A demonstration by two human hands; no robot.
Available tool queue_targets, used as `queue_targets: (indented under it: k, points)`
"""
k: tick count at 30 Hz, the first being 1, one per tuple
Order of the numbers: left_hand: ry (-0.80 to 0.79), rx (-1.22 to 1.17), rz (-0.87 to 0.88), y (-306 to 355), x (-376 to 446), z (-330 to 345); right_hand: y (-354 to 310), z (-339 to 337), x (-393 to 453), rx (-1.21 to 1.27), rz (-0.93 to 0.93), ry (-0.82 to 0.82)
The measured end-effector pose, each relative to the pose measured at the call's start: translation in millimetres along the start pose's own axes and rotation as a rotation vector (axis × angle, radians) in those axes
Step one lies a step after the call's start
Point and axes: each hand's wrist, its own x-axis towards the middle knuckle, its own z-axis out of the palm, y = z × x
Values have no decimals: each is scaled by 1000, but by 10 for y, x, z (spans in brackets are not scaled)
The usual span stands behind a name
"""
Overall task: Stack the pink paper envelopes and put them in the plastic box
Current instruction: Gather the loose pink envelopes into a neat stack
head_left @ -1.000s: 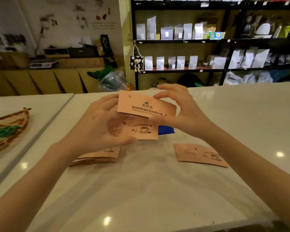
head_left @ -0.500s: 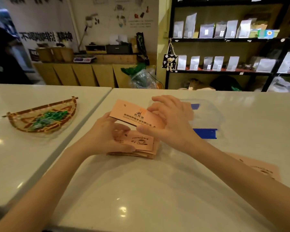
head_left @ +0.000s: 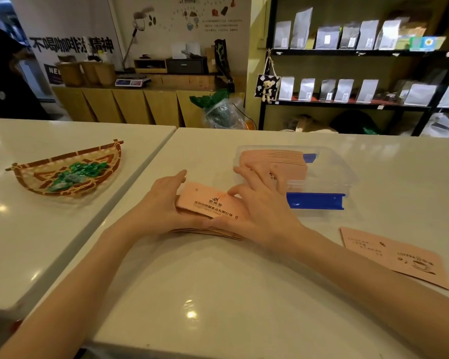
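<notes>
A small stack of pink paper envelopes (head_left: 205, 204) rests on the white counter between both hands. My left hand (head_left: 163, 200) cups its left end. My right hand (head_left: 257, 203) presses on its right side, thumb on the top envelope. Just behind stands the clear plastic box (head_left: 329, 174) with blue clips, holding a thick pile of pink envelopes (head_left: 283, 158). One loose pink envelope (head_left: 394, 255) with a coffee cup print lies flat at the right.
A woven basket (head_left: 31, 174) with green wrapped sweets sits on the neighbouring counter at the left, across a narrow gap (head_left: 130, 185). Dark shelves with silver pouches (head_left: 347, 63) stand behind the counter.
The top envelope, held raised and tilted before, now lies flat on the stack on the counter. Both hands have lowered onto the stack. The view has turned left, showing the box fully.
</notes>
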Motion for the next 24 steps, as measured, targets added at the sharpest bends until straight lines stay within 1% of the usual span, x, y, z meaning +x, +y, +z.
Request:
queue_targets:
  k: [5, 9, 12, 15, 17, 20, 22, 24]
  points:
    - [-16, 86, 63, 1, -31, -30, 10, 37, -2, -70, -62, -28]
    - [12, 111, 145, 264, -47, -45, 148, -164, -81, -13, -123, -15]
    - [60, 81, 275, 615, -40, -55, 304, -397, -160, 0, -145, 72]
    - [112, 69, 467, 962, -17, -12, 457, -640, -300, 45, -157, 147]
    - [129, 45, 537, 1184, 21, 62, 586, -802, -438, 79, -134, 194]
    - [131, 34, 632, 1476, 99, 256, 809, -1027, -693, 62, -44, 269]
    - [59, 27, 657, 1633, 121, 410, 957, -1138, -882, 60, 28, 260]
    - [-10, 59, 704, 1755, 124, 589, 1097, -1186, -1074, 66, 89, 217]
